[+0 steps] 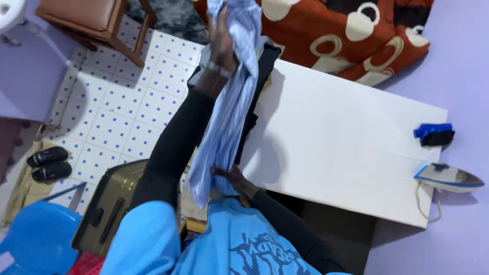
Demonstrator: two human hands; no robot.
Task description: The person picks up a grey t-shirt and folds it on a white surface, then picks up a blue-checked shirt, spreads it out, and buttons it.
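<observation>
packages: none | labels: none | signs: none | screens: none

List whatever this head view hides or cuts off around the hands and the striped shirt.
- Left hand: fingers buried in the light blue striped shirt.
- Shirt top: cut by the upper edge.
- Right hand: mostly hidden behind the shirt.
- Dark garment: largely covered by the shirt.

Even, soft indoor light, fairly bright; no single source in view. The white worktop (pixel 346 137) right of the hands reads near blown-out, little surface detail. Soft shadow of the cloth (pixel 229 102) falls on it just beside the left hand (pixel 221 43). Faint shadow under the iron (pixel 448 177), well right. Raised hand and cloth slightly motion-blurred. View tilted; tiled floor (pixel 117 112) lines bend toward the edges.
</observation>
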